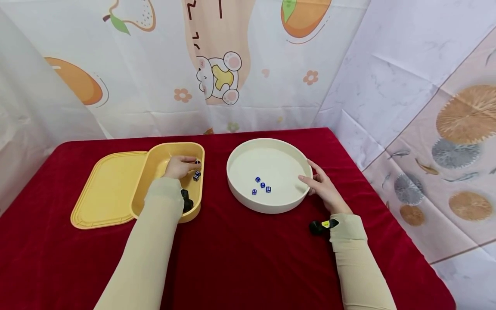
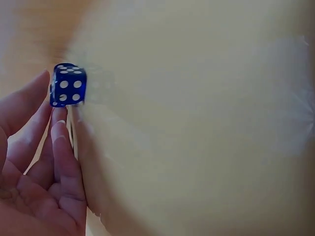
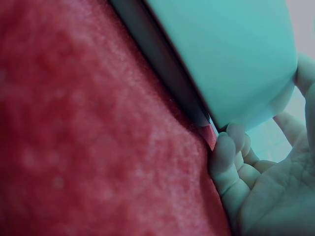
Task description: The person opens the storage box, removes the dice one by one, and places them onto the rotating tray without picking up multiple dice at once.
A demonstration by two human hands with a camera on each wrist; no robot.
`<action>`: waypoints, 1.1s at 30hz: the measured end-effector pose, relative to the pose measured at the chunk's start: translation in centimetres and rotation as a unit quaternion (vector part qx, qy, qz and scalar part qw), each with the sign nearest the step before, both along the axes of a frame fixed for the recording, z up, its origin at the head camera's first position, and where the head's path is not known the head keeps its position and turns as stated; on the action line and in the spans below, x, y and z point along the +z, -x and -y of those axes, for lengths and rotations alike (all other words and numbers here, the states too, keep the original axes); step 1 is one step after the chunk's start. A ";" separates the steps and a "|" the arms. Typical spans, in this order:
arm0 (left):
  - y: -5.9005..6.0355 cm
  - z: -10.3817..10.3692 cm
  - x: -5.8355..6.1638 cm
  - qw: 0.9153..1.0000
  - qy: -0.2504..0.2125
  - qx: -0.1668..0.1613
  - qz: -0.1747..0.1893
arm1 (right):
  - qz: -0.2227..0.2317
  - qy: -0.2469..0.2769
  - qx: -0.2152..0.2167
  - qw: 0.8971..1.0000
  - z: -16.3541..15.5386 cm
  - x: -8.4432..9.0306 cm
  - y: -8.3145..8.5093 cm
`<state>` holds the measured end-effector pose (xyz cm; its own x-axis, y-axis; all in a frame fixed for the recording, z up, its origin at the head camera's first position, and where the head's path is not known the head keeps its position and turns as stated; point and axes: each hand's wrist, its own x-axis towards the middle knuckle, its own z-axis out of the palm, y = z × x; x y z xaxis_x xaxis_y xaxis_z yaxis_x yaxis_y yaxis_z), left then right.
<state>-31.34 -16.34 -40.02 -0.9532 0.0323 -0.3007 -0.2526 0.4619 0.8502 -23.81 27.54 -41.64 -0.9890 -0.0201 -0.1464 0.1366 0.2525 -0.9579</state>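
Inside the yellow box, my left hand reaches down to the right-hand wall. Its thumb and fingertips pinch a blue die, partly hidden by the fingers. Just in front lie more blue dice on the box floor. In the left wrist view, a blue die with white dots shows right at the fingertips and overlaps another behind it. My right hand grips the right side of the round white tray, thumb over the rim and fingers outside. Several blue dice lie in the tray.
The yellow lid lies flat left of the box, tucked against its side. A dark red cloth covers the table. Patterned curtains hang behind and on the right. Black wrist cameras sit at both wrists.
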 end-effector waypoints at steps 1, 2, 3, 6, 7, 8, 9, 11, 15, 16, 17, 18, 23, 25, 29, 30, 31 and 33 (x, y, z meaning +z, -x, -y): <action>0.0 -0.1 -0.1 1.000 0.004 0.002 -0.001 | 0.000 -0.001 0.001 1.000 0.0 0.0 0.0; 0.0 -0.2 -0.1 1.000 0.008 0.003 -0.003 | 0.000 -0.001 0.001 1.000 -0.1 0.0 0.0; 0.0 -0.2 -0.2 1.000 0.016 0.004 -0.004 | 0.001 -0.002 0.002 1.000 -0.1 0.1 0.1; -0.1 -0.3 -0.3 0.999 0.039 0.007 -0.007 | 0.000 -0.006 0.005 1.000 0.0 0.1 0.1; -0.1 -0.3 -0.3 0.999 0.047 0.007 -0.009 | 0.000 -0.006 0.007 1.000 0.0 0.1 0.2; -0.2 -0.3 -0.3 0.998 0.055 0.005 -0.010 | 0.000 -0.006 0.007 1.000 0.0 0.1 0.2; -0.2 -0.3 -0.3 0.998 0.062 0.004 -0.012 | 0.002 -0.006 0.009 1.000 0.0 0.1 0.3; -0.2 -0.3 -0.3 0.997 0.073 0.003 -0.016 | 0.006 -0.003 0.010 1.000 0.1 0.4 0.2; -0.1 -0.5 -0.3 0.996 0.086 0.000 -0.021 | 0.008 0.000 0.009 1.000 0.0 0.4 0.1; -0.1 -0.5 -0.3 0.996 0.091 -0.002 -0.023 | 0.006 0.001 0.008 1.000 0.0 0.4 0.0; 0.0 -0.5 -0.4 0.995 0.095 -0.004 -0.026 | 0.005 0.000 0.006 1.000 -0.1 0.3 0.0; 0.0 -0.6 -0.4 0.995 0.098 -0.005 -0.028 | 0.003 -0.002 0.005 1.000 -0.2 0.1 0.1; 0.0 -0.3 -0.5 0.994 0.102 -0.010 -0.040 | 0.001 -0.006 0.006 1.000 -0.2 0.2 0.1; 0.0 -0.3 -0.5 0.994 0.100 -0.010 -0.041 | 0.001 -0.005 0.005 1.000 -0.1 0.2 0.1; -0.2 -0.5 -0.3 0.994 0.103 -0.014 -0.042 | 0.002 -0.002 0.005 1.000 -0.1 0.3 0.0; -0.3 -0.6 -0.2 0.994 0.103 -0.015 -0.041 | 0.002 -0.001 0.006 1.000 -0.1 0.3 0.0; -0.4 -0.6 -0.1 0.993 0.105 -0.016 -0.042 | 0.003 0.000 0.006 1.000 -0.1 0.2 -0.1; -0.6 -0.7 0.0 0.993 0.108 -0.018 -0.041 | 0.003 0.002 0.006 1.000 -0.1 0.3 -0.1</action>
